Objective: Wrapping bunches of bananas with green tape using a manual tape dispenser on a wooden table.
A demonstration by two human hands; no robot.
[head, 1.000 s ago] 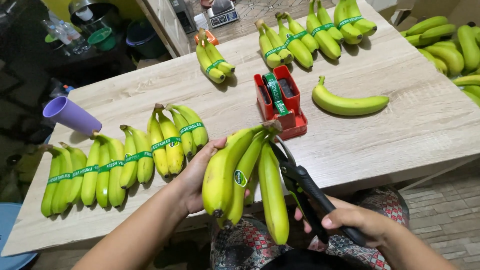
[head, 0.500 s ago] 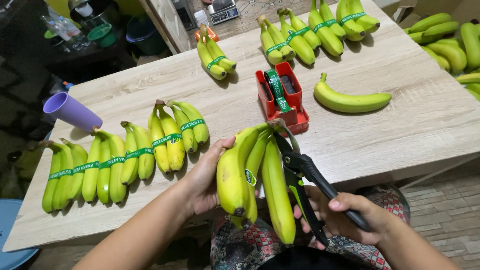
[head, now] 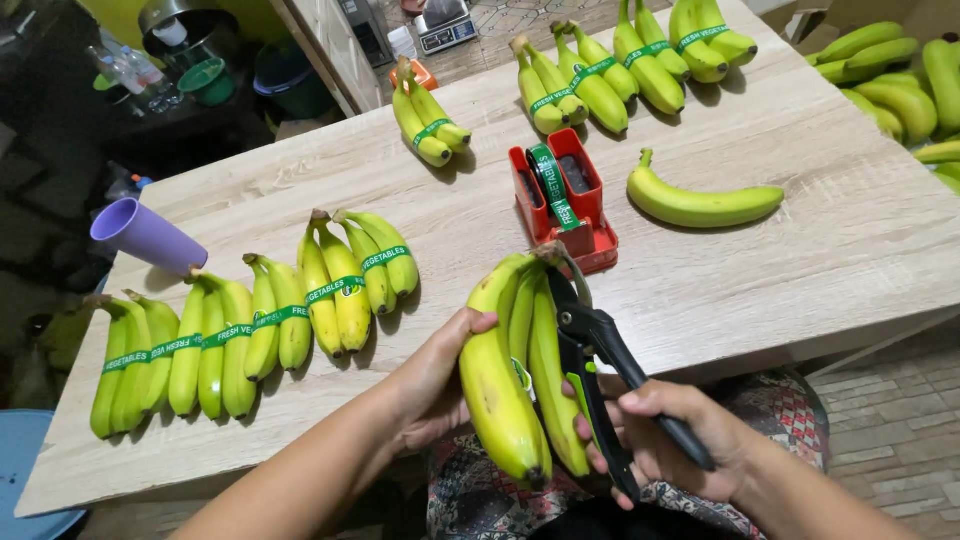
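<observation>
While left hand (head: 435, 385) clasps banana bunch (head: 520, 370), right hand (head: 665, 440) squeezes pruners (head: 600, 370) (wood table (head: 780, 260)).

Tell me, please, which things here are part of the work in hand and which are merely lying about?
In hand:
left hand holding the banana bunch
right hand gripping the black pruning shears, blades at the bunch's stem

Lying about:
purple cup
single banana
red tape dispenser
banded bunches

bare table (head: 760, 290) right — tape dispenser (head: 560, 195) ahead
</observation>
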